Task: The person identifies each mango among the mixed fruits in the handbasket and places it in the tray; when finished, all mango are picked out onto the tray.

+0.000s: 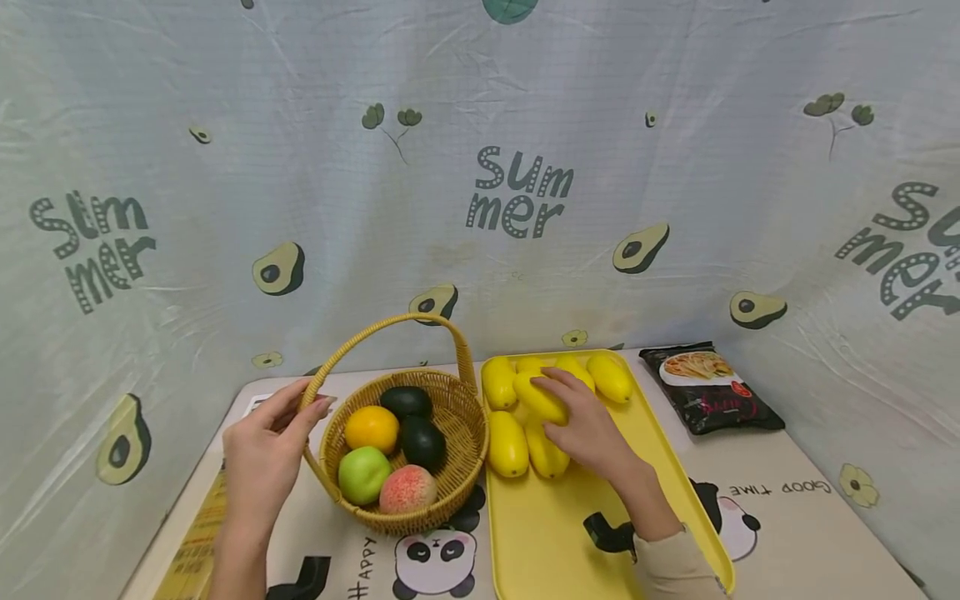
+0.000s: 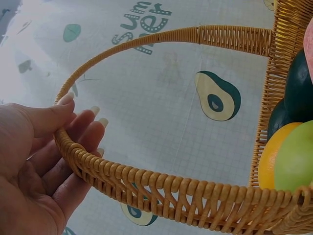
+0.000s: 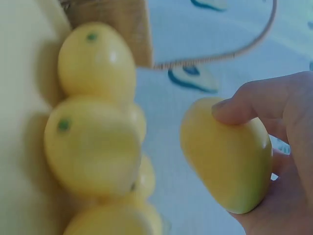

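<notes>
My left hand [image 1: 264,450] grips the wicker basket's handle [image 2: 93,164] between thumb and fingers at its left side. The wicker basket [image 1: 465,417] stands left of the yellow tray, its handle tilted toward that hand. Inside it lie an orange [image 1: 372,429], a green apple [image 1: 364,476], a peach [image 1: 408,490] and two dark avocados [image 1: 422,442]. My right hand [image 1: 588,425] holds a yellow mango [image 3: 227,156], thumb on one side and fingers round the other. It is raised over the other mangoes [image 1: 507,444] at the tray's back left.
The yellow tray [image 1: 540,533] carries several mangoes at its far end. Right of it lies a black food packet [image 1: 712,390]. A printed curtain [image 1: 525,275] hangs behind the table. The table mat [image 1: 795,517] bears panda drawings, and a yellow printed strip [image 1: 197,537] runs along the left.
</notes>
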Demonstrator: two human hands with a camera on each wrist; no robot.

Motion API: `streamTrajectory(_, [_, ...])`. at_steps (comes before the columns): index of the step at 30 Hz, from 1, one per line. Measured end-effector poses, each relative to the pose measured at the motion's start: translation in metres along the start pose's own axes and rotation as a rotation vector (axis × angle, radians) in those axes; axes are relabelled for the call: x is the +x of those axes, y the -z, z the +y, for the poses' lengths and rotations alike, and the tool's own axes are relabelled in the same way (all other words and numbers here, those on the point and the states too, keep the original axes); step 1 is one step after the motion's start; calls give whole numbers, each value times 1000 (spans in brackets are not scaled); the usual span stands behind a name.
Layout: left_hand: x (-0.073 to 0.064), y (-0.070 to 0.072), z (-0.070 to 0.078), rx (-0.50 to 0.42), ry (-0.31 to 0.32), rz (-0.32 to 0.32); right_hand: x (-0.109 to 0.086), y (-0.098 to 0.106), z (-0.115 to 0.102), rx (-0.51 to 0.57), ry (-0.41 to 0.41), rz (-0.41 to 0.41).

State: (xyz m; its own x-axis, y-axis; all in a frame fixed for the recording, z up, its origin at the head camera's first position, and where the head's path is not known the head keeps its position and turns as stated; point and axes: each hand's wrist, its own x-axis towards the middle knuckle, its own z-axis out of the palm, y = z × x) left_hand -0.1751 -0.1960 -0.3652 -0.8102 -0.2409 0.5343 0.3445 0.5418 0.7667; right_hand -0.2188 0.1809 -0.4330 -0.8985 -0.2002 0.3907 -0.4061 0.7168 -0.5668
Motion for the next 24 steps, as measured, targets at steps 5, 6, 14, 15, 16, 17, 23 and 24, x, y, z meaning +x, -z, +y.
streamTrajectory(5, [0,0,0,3,-9,3,-12,13,25,-16,-75,31])
streamTrajectory(6, [1,0,0,2,-10,4,-14,16,29,-19,-92,38])
streamTrajectory(14, [2,2,0,7,13,-3,-31,37,64,-87,-215,60])
streamTrajectory(15, [1,2,0,8,17,-4,-33,39,68,-98,-227,57])
streamTrajectory(16, [1,2,-1,9,21,-3,-35,41,72,-109,-238,52])
streamTrajectory(17, [1,2,-1,8,22,-1,-36,42,75,-115,-249,44])
streamTrajectory(23, [0,1,-1,1,13,1,-43,42,90,-129,-280,-32])
streamTrajectory(24, [0,0,-1,0,15,-1,-44,41,92,-128,-281,-47])
